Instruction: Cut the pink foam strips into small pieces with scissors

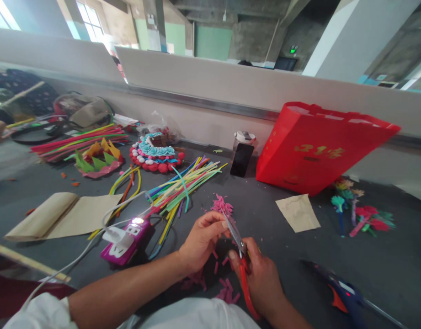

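My left hand (199,240) pinches a small piece of pink material that I can barely make out, close to the blades of red-handled scissors (238,256). My right hand (261,274) is closed round the scissors' handles, blades pointing up and left toward the left fingers. A small heap of pink cut pieces (222,204) lies just beyond the hands, and more pink scraps (227,290) lie on the grey table (265,219) under my wrists.
Bundle of coloured strips (183,185), a pink power block with white cable (126,240), brown paper (64,214), a tan sheet (298,212), a red bag (316,146), a phone against a bottle (242,157), a glue gun (340,290), craft flowers (361,214), finished pieces (155,153).
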The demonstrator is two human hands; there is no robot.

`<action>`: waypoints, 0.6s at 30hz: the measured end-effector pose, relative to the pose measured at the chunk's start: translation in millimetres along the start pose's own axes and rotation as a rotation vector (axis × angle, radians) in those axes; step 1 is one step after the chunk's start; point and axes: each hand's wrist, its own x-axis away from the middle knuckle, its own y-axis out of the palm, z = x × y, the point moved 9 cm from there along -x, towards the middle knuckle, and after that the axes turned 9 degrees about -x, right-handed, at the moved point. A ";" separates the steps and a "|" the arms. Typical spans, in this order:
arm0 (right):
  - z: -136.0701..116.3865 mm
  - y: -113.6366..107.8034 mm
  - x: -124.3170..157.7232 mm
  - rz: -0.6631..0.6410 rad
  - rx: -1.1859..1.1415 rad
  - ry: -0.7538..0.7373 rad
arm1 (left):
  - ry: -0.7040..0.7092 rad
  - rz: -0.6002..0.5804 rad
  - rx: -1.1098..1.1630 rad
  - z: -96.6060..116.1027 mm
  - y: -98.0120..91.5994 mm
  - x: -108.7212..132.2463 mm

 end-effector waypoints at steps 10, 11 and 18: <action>3.3 3.7 2.4 -0.026 -0.063 0.014 | 0.024 -0.028 0.016 0.3 0.9 -1.2; 3.2 3.9 2.5 -0.027 -0.062 0.011 | 0.025 -0.032 0.017 0.4 1.1 -1.3; -1.9 -0.4 -2.2 0.009 0.118 -0.013 | 0.027 -0.037 -0.005 0.0 3.6 0.9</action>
